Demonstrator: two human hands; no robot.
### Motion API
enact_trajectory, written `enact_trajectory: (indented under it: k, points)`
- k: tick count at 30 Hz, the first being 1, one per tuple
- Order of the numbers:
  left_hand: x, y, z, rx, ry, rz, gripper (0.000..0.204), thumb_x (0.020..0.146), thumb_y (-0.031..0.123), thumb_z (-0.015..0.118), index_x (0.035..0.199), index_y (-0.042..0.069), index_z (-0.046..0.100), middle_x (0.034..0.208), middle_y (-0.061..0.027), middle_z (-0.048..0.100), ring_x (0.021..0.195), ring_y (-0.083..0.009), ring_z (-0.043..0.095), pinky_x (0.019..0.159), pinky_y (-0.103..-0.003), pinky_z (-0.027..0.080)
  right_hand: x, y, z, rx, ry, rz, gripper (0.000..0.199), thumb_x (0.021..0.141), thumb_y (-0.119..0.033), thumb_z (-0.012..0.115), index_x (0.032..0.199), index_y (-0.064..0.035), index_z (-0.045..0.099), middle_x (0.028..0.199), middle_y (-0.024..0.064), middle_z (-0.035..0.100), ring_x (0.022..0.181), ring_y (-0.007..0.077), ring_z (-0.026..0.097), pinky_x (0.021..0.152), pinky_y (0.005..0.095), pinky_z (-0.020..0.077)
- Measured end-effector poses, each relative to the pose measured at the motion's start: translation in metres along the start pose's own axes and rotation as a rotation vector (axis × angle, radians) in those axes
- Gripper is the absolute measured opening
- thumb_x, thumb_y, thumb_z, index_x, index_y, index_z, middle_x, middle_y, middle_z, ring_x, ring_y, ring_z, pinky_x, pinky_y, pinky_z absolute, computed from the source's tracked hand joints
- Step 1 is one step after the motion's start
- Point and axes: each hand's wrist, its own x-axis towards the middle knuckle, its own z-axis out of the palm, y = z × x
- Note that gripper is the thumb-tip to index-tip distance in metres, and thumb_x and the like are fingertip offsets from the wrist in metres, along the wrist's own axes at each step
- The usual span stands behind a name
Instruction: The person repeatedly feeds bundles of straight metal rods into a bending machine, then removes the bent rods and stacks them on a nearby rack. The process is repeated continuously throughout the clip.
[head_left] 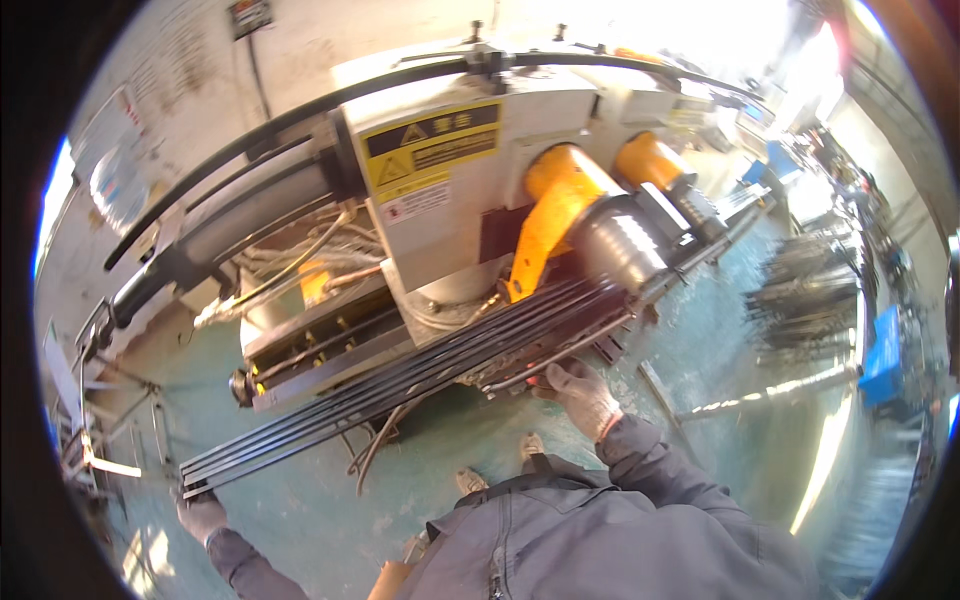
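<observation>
Several long dark metal bars (400, 378) lie side by side, slanting from the machine's rollers down to the lower left. At their near-left ends is my gloved left hand (203, 515), closed on the bars from below; its fingertips are partly hidden by them. My right hand (582, 397), in a pale knitted glove, is at the machine's front edge beside a bent metal rod (530, 376). A small red part shows at its fingertips. Blur and the angle hide whether those fingers grip it.
A pale machine housing (430, 220) with yellow warning labels stands ahead, with a yellow bracket (545, 225) and a shiny metal roller (625, 245). Hoses (375, 450) hang below the bars. On the right are stacked metal stock (805, 295) and a blue bin (882, 355). Metal frames stand at far left.
</observation>
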Motion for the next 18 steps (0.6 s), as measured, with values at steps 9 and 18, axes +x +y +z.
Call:
enact_trajectory:
  k: [9, 18]
  points:
    - [0.004, 0.003, 0.015, 0.025, -0.033, -0.113, 0.05, 0.118, 0.037, 0.063, 0.152, 0.001, 0.062, 0.141, -0.0139, 0.075, 0.124, -0.0258, 0.073, 0.106, -0.039, 0.063, -0.002, -0.012, 0.006, 0.02, 0.077, 0.008, 0.035, 0.114, -0.031, 0.073, 0.13, -0.0001, 0.071, 0.119, 0.0102, 0.078, 0.108, 0.0242, 0.078, 0.097, 0.0415, 0.0633]
    - [-0.075, 0.026, 0.074, 0.012, -0.078, -0.3, 0.063, 0.116, 0.034, 0.042, 0.173, 0.006, 0.043, 0.175, -0.026, 0.039, 0.167, -0.0415, 0.03, 0.14, -0.049, 0.021, -0.014, -0.011, -0.012, 0.034, 0.158, 0.07, 0.036, 0.114, -0.037, 0.073, 0.131, -0.0051, 0.074, 0.114, 0.0057, 0.08, 0.104, 0.0197, 0.077, 0.092, 0.0353, 0.0611]
